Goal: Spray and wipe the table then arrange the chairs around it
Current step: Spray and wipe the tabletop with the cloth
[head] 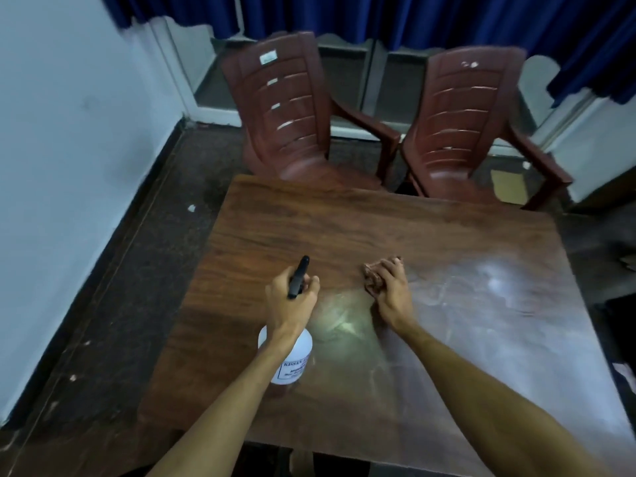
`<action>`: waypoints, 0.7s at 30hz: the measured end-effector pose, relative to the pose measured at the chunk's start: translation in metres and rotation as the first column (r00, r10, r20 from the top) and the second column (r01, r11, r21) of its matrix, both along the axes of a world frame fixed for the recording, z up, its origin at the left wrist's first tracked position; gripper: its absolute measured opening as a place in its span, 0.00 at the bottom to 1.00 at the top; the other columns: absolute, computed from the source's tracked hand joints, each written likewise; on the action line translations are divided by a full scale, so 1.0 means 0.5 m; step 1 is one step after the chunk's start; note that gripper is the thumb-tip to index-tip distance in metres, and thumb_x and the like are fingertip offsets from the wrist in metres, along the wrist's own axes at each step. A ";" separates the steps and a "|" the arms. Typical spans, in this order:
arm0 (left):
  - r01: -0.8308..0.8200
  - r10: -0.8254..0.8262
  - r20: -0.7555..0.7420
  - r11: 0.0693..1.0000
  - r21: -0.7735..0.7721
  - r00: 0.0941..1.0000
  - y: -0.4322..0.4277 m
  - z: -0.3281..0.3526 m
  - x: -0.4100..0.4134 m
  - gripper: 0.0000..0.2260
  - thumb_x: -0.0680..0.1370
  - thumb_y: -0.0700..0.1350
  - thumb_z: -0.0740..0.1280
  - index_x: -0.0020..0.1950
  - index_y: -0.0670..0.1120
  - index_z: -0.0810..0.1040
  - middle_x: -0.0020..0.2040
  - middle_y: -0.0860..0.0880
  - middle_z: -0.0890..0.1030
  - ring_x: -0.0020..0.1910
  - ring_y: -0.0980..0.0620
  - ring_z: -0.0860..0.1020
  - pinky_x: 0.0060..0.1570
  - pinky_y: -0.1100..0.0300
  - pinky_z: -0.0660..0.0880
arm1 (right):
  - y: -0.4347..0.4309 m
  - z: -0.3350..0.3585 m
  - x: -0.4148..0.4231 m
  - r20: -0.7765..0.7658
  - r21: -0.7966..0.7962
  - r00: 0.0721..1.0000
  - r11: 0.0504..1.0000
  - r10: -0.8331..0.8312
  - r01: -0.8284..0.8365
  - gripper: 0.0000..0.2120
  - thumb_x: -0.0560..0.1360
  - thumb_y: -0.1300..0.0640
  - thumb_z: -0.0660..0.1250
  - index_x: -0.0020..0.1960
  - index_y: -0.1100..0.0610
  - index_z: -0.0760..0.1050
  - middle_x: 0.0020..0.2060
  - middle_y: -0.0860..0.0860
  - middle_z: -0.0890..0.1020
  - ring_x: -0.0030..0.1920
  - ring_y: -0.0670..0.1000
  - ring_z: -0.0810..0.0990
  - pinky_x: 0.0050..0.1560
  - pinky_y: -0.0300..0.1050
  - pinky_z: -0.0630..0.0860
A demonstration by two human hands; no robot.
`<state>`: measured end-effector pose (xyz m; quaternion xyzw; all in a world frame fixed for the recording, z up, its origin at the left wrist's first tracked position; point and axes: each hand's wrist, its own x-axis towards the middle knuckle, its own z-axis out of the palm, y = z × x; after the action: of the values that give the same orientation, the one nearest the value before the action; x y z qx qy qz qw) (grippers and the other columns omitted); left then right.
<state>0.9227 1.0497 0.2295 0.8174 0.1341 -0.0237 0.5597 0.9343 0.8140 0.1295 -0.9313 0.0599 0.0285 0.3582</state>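
Observation:
A brown wooden table (430, 235) fills the middle of the head view. My left hand (290, 297) grips the black trigger head of a white spray bottle (292, 363) held over the table's near left part. To its right, my right hand (390, 290) presses a small brownish cloth (373, 275) flat on the tabletop. Wet streaks and glare show on the table's right half. Two dark red plastic armchairs stand beyond the far edge: one (289, 111) at the left, one (457, 122) at the right, both facing the table.
A pale wall (69, 149) runs along the left, with a strip of dark floor (130, 287) between it and the table. Blue curtains (413, 18) hang behind the chairs. A piece of cardboard (509, 185) lies on the floor at the far right.

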 end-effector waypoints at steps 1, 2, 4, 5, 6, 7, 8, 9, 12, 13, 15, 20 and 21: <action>0.034 -0.034 0.012 0.999 -0.003 0.999 -0.034 0.006 0.000 0.10 0.77 0.41 0.75 0.38 0.45 0.78 0.28 0.54 0.78 0.27 0.55 0.77 0.33 0.55 0.78 | -0.038 0.014 -0.020 0.010 -0.019 1.000 0.999 -0.027 0.027 0.30 0.69 0.52 0.53 0.63 0.63 0.79 0.70 0.61 0.73 0.75 0.64 0.64 0.78 0.58 0.58; 0.064 -0.064 0.018 0.998 -0.005 0.998 -0.063 0.009 0.000 0.10 0.77 0.40 0.75 0.37 0.45 0.78 0.28 0.55 0.78 0.26 0.59 0.76 0.33 0.61 0.75 | -0.066 0.021 -0.043 0.037 -0.046 0.999 0.999 -0.002 0.003 0.31 0.69 0.50 0.52 0.63 0.64 0.79 0.69 0.61 0.74 0.75 0.63 0.65 0.77 0.58 0.59; 0.126 -0.126 0.039 0.992 0.003 0.991 -0.138 0.013 -0.002 0.10 0.76 0.39 0.75 0.37 0.43 0.78 0.28 0.54 0.77 0.26 0.59 0.75 0.31 0.69 0.70 | -0.142 0.030 -0.086 0.076 -0.053 0.996 0.997 -0.056 0.060 0.32 0.68 0.49 0.52 0.63 0.64 0.79 0.67 0.61 0.75 0.73 0.62 0.65 0.76 0.56 0.57; 0.154 -0.154 0.036 0.988 0.005 0.987 -0.164 0.011 -0.004 0.10 0.76 0.39 0.75 0.37 0.42 0.78 0.28 0.54 0.78 0.27 0.59 0.75 0.31 0.70 0.68 | -0.172 0.029 -0.098 0.081 -0.043 0.987 0.989 -0.137 0.140 0.34 0.67 0.48 0.51 0.63 0.64 0.78 0.67 0.62 0.74 0.73 0.64 0.65 0.76 0.55 0.57; 0.177 -0.177 0.029 0.984 0.004 0.984 -0.188 0.008 -0.005 0.09 0.76 0.39 0.75 0.38 0.42 0.79 0.29 0.53 0.78 0.27 0.59 0.75 0.31 0.71 0.68 | -0.200 0.026 -0.102 0.076 -0.042 0.978 0.980 -0.192 0.196 0.36 0.66 0.47 0.50 0.64 0.65 0.78 0.68 0.63 0.73 0.74 0.65 0.64 0.77 0.56 0.57; 0.202 -0.202 0.023 0.979 0.009 0.979 -0.221 0.005 -0.005 0.09 0.76 0.40 0.75 0.38 0.42 0.79 0.29 0.53 0.79 0.28 0.59 0.76 0.31 0.71 0.68 | -0.232 0.024 -0.106 0.052 -0.051 0.978 0.977 -0.204 0.206 0.37 0.66 0.46 0.50 0.66 0.65 0.77 0.70 0.63 0.72 0.75 0.66 0.63 0.77 0.57 0.58; 0.225 -0.225 0.015 0.974 0.020 0.974 -0.260 0.001 -0.007 0.09 0.76 0.40 0.75 0.38 0.43 0.79 0.29 0.53 0.79 0.28 0.60 0.76 0.30 0.70 0.68 | -0.268 0.013 -0.111 0.035 -0.064 0.981 0.979 -0.193 0.195 0.37 0.66 0.45 0.50 0.66 0.64 0.76 0.71 0.62 0.71 0.76 0.65 0.61 0.78 0.57 0.57; 0.242 -0.242 0.006 0.970 0.030 0.970 -0.304 -0.004 -0.009 0.09 0.75 0.40 0.75 0.38 0.43 0.79 0.29 0.53 0.79 0.28 0.60 0.76 0.30 0.70 0.68 | -0.308 0.000 -0.118 0.035 -0.068 0.981 0.979 -0.192 0.194 0.36 0.67 0.46 0.50 0.67 0.63 0.77 0.71 0.62 0.70 0.76 0.65 0.61 0.78 0.56 0.57; 0.277 -0.276 -0.037 0.959 0.052 0.961 -0.409 -0.015 -0.016 0.09 0.75 0.40 0.74 0.37 0.43 0.77 0.29 0.48 0.79 0.26 0.57 0.73 0.30 0.66 0.68 | -0.419 -0.029 -0.131 0.055 -0.026 0.938 0.939 -0.342 0.343 0.26 0.71 0.55 0.58 0.66 0.63 0.76 0.70 0.63 0.71 0.75 0.66 0.63 0.77 0.59 0.57; 0.288 -0.285 -0.049 0.955 0.065 0.957 -0.443 -0.023 -0.020 0.10 0.76 0.41 0.73 0.37 0.42 0.77 0.29 0.45 0.79 0.27 0.54 0.72 0.30 0.61 0.69 | -0.464 -0.039 -0.131 0.052 -0.032 0.919 0.919 -0.390 0.392 0.24 0.72 0.59 0.63 0.67 0.63 0.76 0.70 0.62 0.70 0.74 0.66 0.63 0.77 0.61 0.59; 0.314 -0.306 -0.088 0.944 0.104 0.948 -0.504 -0.040 -0.024 0.12 0.76 0.44 0.72 0.35 0.41 0.76 0.28 0.43 0.78 0.27 0.49 0.71 0.30 0.53 0.70 | -0.548 -0.059 -0.129 0.054 -0.074 0.900 0.897 -0.433 0.436 0.24 0.73 0.63 0.70 0.68 0.61 0.75 0.71 0.61 0.69 0.74 0.64 0.63 0.76 0.61 0.60; 0.334 -0.317 -0.141 0.935 0.121 0.938 -0.631 -0.055 -0.021 0.15 0.72 0.52 0.70 0.35 0.41 0.77 0.30 0.43 0.82 0.30 0.39 0.81 0.32 0.46 0.79 | -0.662 -0.076 -0.107 0.075 -0.144 0.925 0.914 -0.371 0.379 0.26 0.71 0.64 0.72 0.69 0.60 0.74 0.72 0.61 0.69 0.76 0.64 0.61 0.76 0.61 0.60; 0.326 -0.308 -0.139 0.937 0.126 0.941 -0.650 -0.053 -0.018 0.15 0.73 0.51 0.71 0.35 0.41 0.77 0.29 0.43 0.81 0.29 0.40 0.81 0.31 0.47 0.79 | -0.669 -0.078 -0.099 0.078 -0.145 0.931 0.920 -0.357 0.365 0.26 0.71 0.65 0.72 0.69 0.61 0.74 0.73 0.61 0.68 0.76 0.64 0.61 0.77 0.61 0.60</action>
<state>0.9139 0.7250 0.2029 0.8647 0.0346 -0.1517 0.4776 0.8849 0.4793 0.0906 -0.9300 0.2235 -0.0663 0.2844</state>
